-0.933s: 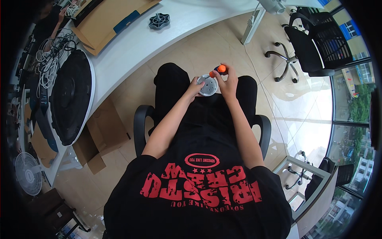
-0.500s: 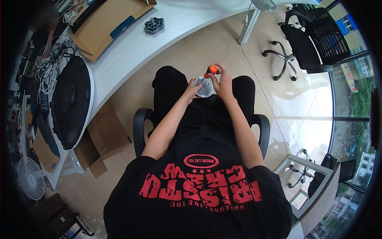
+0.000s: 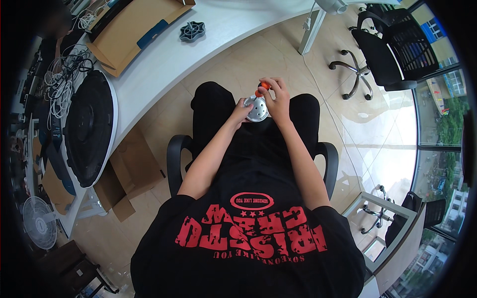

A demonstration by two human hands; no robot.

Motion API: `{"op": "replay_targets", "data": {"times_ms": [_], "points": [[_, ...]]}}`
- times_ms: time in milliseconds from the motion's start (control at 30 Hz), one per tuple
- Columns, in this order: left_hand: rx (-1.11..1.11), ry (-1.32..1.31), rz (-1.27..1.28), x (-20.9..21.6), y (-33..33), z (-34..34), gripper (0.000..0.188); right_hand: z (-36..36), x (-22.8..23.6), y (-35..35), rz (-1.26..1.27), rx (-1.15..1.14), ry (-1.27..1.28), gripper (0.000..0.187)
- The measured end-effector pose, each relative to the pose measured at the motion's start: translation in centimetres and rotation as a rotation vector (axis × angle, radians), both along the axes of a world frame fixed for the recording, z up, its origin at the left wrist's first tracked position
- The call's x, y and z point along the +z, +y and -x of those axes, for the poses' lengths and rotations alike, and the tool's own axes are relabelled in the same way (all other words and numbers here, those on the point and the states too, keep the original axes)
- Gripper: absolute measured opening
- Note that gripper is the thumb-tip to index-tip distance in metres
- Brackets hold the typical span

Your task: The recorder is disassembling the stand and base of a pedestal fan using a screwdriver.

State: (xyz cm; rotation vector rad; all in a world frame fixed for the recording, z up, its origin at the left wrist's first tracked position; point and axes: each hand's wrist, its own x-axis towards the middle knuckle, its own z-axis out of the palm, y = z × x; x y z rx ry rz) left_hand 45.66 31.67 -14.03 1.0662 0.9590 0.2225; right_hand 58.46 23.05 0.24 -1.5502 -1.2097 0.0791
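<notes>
Above my lap, my left hand grips a round silvery disc with holes by its left edge, thumb on top. Its holed face is turned up toward me. The short orange and dark screwdriver is pinched in the fingers of my right hand, over the disc's far part. It points down toward the disc; whether its tip sits in a hole or on a screw is too small to tell.
On the curved white table lie a dark green lobed knob-like part, an open cardboard box, tangled cables and a large black round cover. Another cardboard box stands below. Office chairs are at right.
My right fingers have shifted round the screwdriver handle, and its top now leans a little differently, more covered by the fingers. The disc stays almost in place in my left hand.
</notes>
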Motion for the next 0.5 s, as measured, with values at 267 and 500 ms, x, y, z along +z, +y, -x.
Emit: {"op": "replay_targets", "data": {"times_ms": [267,500], "points": [[0.048,0.0,0.064,0.2,0.1,-0.1,0.039,-0.8,-0.4,-0.4,0.001,0.279,0.134,0.03],[0.025,0.005,0.006,-0.1,-0.1,-0.1,0.039,0.2,-0.2,-0.4,-0.035,0.101,0.086,0.024]]}}
